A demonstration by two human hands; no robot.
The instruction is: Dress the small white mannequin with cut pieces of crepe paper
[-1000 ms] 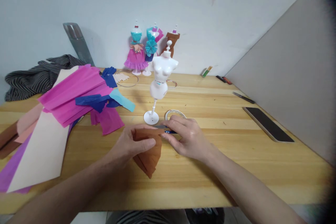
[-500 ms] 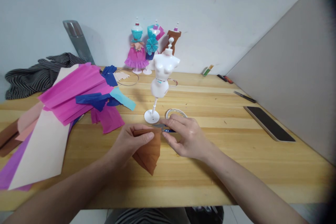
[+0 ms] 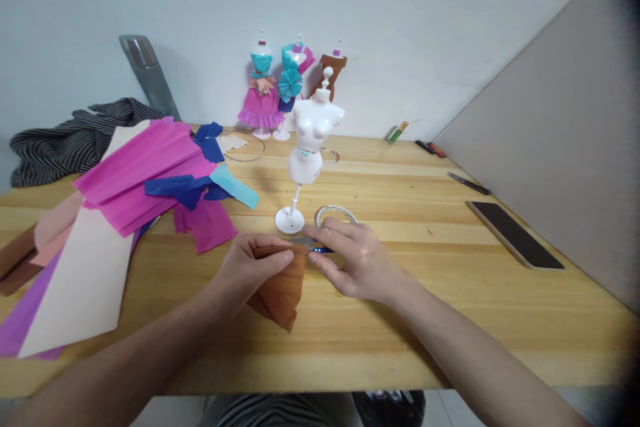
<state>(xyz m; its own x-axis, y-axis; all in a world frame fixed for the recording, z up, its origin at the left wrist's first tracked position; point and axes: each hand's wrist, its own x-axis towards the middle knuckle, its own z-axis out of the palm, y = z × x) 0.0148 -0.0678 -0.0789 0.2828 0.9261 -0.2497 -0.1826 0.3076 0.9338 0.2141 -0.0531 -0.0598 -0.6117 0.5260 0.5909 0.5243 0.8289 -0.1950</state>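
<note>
My left hand [image 3: 255,270] pinches the folded top edge of a brown crepe paper piece [image 3: 283,293] between thumb and fingers. The paper hangs down in a tapering fold over the table. At its upper right corner is my right hand [image 3: 350,257], with fingers curled and thumb tip close to the paper edge. Between those fingers shows a metal tool with blue parts, seemingly scissors [image 3: 321,250]; whether they are held or lie behind is unclear. A bare white mannequin [image 3: 309,130] stands upright just beyond. Behind my right hand lies a white tape roll [image 3: 336,209].
Pink, blue, cream and brown crepe paper [image 3: 145,173] is heaped at left beside striped cloth [image 3: 80,137] and a bottle [image 3: 150,73]. Dressed mannequins [image 3: 263,90] line the wall. A phone [image 3: 515,233], a craft knife [image 3: 469,183] and a glue stick [image 3: 397,132] are at right.
The lower part of the brown paper has swung slightly left and its fold has opened a little. Both hands stay in nearly the same place.
</note>
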